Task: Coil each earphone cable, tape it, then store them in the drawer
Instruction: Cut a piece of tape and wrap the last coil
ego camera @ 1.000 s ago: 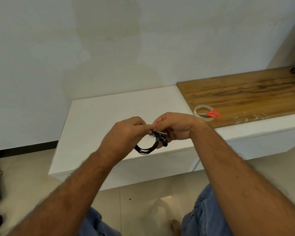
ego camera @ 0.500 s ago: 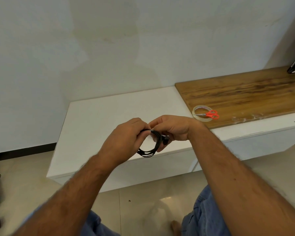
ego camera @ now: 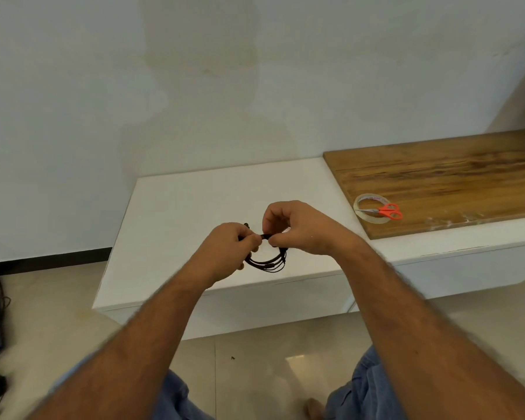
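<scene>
Pinching the top of a coiled black earphone cable [ego camera: 267, 262] from both sides, the left hand [ego camera: 225, 253] and right hand [ego camera: 297, 228] hold it in the air above the front part of the white cabinet top [ego camera: 194, 207], fingers curled tight around the strands while the loop hangs beneath them. Well off to the right, a roll of clear tape [ego camera: 372, 207] lies on the wooden board [ego camera: 452, 177] with orange-handled scissors [ego camera: 388, 210] resting across it
</scene>
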`<state>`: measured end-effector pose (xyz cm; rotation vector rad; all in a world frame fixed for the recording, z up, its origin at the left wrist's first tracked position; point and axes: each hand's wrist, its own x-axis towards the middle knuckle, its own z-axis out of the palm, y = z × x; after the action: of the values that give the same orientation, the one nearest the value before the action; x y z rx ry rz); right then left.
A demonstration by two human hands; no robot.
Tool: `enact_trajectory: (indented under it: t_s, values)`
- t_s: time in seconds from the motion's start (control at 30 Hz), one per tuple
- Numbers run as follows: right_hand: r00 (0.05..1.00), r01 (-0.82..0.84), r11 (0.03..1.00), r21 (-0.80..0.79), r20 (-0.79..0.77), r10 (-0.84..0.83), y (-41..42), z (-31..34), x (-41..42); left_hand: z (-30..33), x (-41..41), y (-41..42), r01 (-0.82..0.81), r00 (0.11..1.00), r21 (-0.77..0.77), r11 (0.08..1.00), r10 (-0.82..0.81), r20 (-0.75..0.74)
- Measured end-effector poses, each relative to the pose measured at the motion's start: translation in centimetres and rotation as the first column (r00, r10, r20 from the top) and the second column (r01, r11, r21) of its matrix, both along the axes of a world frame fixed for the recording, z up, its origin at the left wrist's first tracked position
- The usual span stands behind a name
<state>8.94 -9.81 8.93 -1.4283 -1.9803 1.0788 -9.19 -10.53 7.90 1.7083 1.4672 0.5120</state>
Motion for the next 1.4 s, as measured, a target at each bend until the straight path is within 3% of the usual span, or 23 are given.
enact_trajectory:
  t_s: [0.3,0.8,1.1,1.4]
  values:
    - [0.973,-0.081,0.979,0.188,0.226,0.037,-0.4,0.8,-1.3,0.6,-1.1,0.4,-0.041,0.936,-0.362,0.931,0.162,0.311]
    - [0.968,-0.064,0.946,0.317,0.252,-0.019,-0.3,0.5,-2.0,1.1,-1.8,0.6,-0.096,0.9,-0.381,0.92,0.244,0.362]
    - [0.978,0.133,0.962,0.238,0.129,-0.167,-0.4,-0.2,-2.1,1.3,-1.5,0.6,-0.115,0.935,-0.301,0.947,0.206,0.288]
    - [0.989,0.143,0.99,0.002,0.03,-0.143,-0.2,-0.4,-1.9,1.1,-1.0,0.4,0.033,0.997,-0.02,0.999,-0.034,-0.065]
